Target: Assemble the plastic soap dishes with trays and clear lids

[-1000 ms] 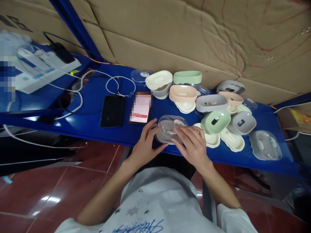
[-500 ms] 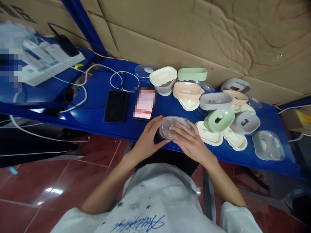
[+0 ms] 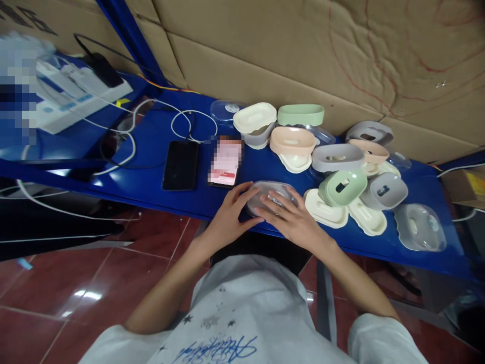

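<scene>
While left hand (image 3: 230,215) grips box (image 3: 273,187), right hand (image 3: 297,221) spread atop, lopsided pressing might skid it into 3-o'clock tray (image 3: 329,216).

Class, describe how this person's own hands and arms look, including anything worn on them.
The left hand and right hand show no gloves or wristbands. Short, pale sleeves leave the forearms bare; the matching shirt carries dark stars and blue lettering.
</scene>
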